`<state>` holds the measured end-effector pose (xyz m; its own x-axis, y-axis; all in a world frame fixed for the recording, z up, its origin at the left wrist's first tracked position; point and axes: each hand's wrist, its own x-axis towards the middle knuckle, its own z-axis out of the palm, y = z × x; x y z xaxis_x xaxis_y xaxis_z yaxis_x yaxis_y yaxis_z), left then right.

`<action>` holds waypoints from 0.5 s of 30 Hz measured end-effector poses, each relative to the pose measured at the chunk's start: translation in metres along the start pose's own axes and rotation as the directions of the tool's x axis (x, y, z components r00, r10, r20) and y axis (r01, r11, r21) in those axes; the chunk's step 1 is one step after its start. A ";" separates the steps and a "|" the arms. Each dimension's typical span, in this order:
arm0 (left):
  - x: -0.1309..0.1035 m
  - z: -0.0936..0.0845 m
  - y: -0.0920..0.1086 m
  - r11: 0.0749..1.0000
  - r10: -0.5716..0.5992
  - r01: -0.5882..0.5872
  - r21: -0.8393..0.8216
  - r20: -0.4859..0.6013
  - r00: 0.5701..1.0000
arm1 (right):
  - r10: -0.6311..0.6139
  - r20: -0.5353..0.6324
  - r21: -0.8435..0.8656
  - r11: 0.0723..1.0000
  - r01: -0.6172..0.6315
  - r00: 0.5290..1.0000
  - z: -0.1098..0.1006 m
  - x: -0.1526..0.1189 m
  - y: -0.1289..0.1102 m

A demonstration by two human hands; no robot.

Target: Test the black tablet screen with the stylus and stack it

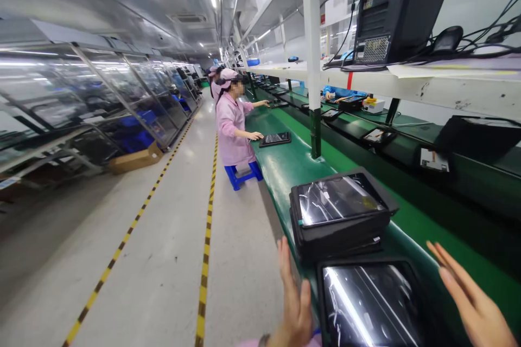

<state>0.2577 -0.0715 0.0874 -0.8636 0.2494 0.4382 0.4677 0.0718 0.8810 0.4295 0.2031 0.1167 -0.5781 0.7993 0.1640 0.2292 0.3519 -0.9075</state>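
Green surface (293, 165): our left hand (295, 303) and right hand (472, 298) spread, empty, flanking near tablet (370, 303). Probably glossy, fragile glass; we'd grip edges. Stack (340, 211) sits just beyond the tablet.

Two open hands flank a glossy black tablet (372, 306) on a green conveyor bench (285, 165): the left hand (295, 303) just beside its near edge, the right hand (472, 301) off to its far side, neither touching it. A stack of tablets (340, 211) sits just beyond. Farther along, a co-worker in a pink smock (231, 127) sits on a blue stool (243, 175), one hand by another tablet (275, 139).
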 end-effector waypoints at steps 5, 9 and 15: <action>0.091 0.015 0.034 0.976 -0.216 0.216 0.015 0.091 0.972 | -0.057 0.113 0.219 0.975 0.031 0.992 0.059 0.089 -0.065; 0.104 0.020 0.037 0.949 -0.314 0.315 0.001 0.100 0.944 | -0.085 0.072 0.290 0.955 0.060 0.994 0.089 0.102 -0.076; 0.101 0.012 0.056 0.958 -0.264 0.273 -0.091 0.100 0.959 | -0.134 -0.079 0.180 0.973 0.146 0.988 0.066 0.063 -0.099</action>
<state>0.1988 -0.0306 0.1789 -0.9331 0.3170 0.1700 0.1950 0.0487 0.9796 0.3183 0.1862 0.1913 -0.5402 0.7809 0.3137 -0.0020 0.3716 -0.9284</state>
